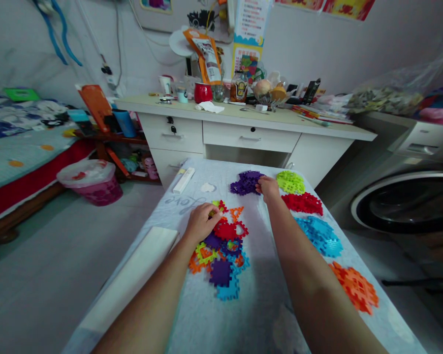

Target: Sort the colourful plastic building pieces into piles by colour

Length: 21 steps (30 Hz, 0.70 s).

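Observation:
Over the upper left of a mixed heap of interlocking plastic pieces (227, 230) is my left hand (202, 222), its thumb and fingers curled together. A yellow-green piece (216, 203) and a red one show by its fingertips; what lies between them is too small to make out. Farther off, my right hand (268, 188) has its fingers closed at the right edge of a purple pile of pieces (246, 182), on a purple piece partly hidden by the fingers. In the mixed heap are red, purple, orange, blue and yellow-green pieces, some square with toothed edges, one an orange triangle (237, 213).
Along the table's right side lie yellow-green (291, 182), red (302, 203), blue (319, 236) and orange piles (355, 287). A white strip (183, 180) sits at the far left corner. Beyond are a cluttered desk (251, 136), a washing machine (406, 172) and a pink bin (102, 189).

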### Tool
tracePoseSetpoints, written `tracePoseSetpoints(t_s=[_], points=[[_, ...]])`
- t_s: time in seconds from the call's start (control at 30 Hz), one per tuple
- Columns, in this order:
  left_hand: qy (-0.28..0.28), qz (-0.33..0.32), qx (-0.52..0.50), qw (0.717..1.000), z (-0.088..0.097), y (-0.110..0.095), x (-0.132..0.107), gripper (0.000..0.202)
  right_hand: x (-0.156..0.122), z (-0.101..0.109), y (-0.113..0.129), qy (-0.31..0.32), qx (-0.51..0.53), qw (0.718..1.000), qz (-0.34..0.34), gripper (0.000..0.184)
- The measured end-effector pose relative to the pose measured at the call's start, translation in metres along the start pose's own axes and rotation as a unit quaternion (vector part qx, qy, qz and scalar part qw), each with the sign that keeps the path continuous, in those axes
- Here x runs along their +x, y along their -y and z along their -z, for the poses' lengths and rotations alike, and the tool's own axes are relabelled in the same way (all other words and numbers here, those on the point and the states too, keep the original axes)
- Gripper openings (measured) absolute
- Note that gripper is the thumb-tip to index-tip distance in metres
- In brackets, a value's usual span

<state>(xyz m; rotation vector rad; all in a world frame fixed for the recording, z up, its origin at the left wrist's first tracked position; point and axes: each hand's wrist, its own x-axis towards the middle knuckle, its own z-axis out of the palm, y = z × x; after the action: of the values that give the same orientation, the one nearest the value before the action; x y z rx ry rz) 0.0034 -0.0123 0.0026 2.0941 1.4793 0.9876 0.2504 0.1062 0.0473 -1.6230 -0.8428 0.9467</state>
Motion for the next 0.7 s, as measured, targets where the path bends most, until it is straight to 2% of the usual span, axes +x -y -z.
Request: tracePoseSetpoints(t_s=[0.17,0.27,0.33,0.4,0.5,0.57,0.63,0.7], points=[[-0.006,0.017,-0.005,1.000,-0.002,0.003,0.000,0.024,-0.023,0.007,-0.009,0.023,-0.015,1.000,0.014,0.022],[-0.009,0.024,-0.024,0.999,-0.003,0.004,0.001,0.031,-0.040,0.009,-0.015,0.088,-0.041,0.995,0.038,0.021],[-0.014,0.025,-0.037,0.999,-0.003,0.005,0.001,0.035,-0.051,0.009,-0.018,0.148,-0.107,0.981,0.065,0.020],[-0.018,0.025,-0.043,0.999,-0.003,0.006,0.002,0.037,-0.061,0.009,-0.020,0.215,-0.218,0.945,0.119,0.018],[-0.016,0.022,-0.035,0.999,-0.004,0.008,0.002,0.034,-0.071,0.008,-0.020,0.300,-0.385,0.845,0.219,0.014],[-0.015,0.020,-0.029,0.999,-0.005,0.010,0.002,0.031,-0.076,0.007,-0.020,0.319,-0.457,0.788,0.263,0.017],[-0.016,0.018,-0.025,0.999,-0.006,0.012,0.002,0.029,-0.079,0.006,-0.021,0.307,-0.497,0.761,0.283,0.023],[-0.016,0.015,-0.023,1.000,-0.007,0.013,0.002,0.029,-0.081,0.005,-0.021,0.287,-0.516,0.756,0.284,0.027]])
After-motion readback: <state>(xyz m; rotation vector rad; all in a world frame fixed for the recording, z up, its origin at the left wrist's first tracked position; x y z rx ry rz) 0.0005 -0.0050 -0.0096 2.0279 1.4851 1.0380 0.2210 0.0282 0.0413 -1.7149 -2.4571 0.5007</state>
